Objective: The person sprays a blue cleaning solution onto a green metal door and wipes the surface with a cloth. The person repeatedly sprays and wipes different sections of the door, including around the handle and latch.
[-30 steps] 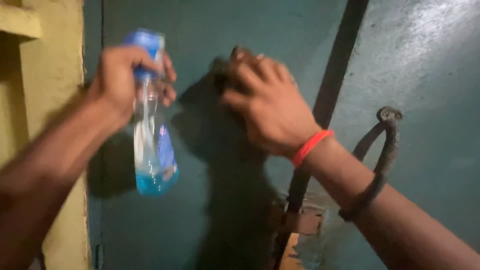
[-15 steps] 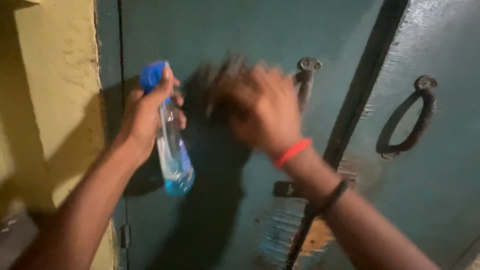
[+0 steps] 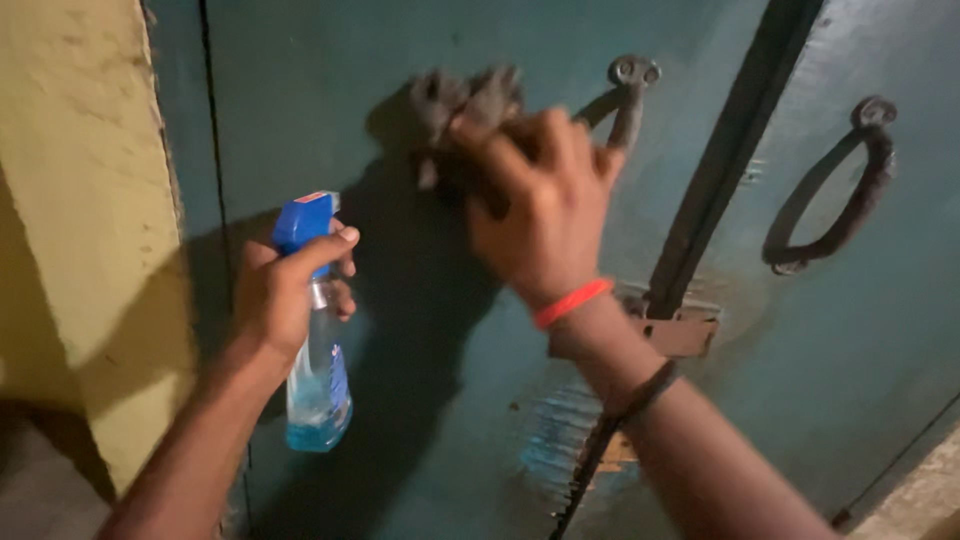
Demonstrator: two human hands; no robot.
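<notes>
My left hand (image 3: 285, 290) grips a clear spray bottle (image 3: 315, 370) with a blue trigger head and a little blue liquid at its bottom, held upright in front of the teal metal door (image 3: 400, 450). My right hand (image 3: 540, 215), with a red band on the wrist, presses a dark rag (image 3: 465, 100) flat against the door's left leaf, just left of a curved iron handle (image 3: 625, 95). The rag is partly hidden under my fingers.
A second curved iron handle (image 3: 840, 190) hangs on the right door leaf. A dark gap (image 3: 720, 170) runs between the two leaves, with a rusty latch plate (image 3: 680, 335) below. A yellow plastered wall (image 3: 90, 230) stands at the left. Scraped paint (image 3: 565, 450) shows low on the door.
My right hand and the rag have moved up the door toward the left handle. My left hand with the bottle has dropped lower. The view has shifted a little.
</notes>
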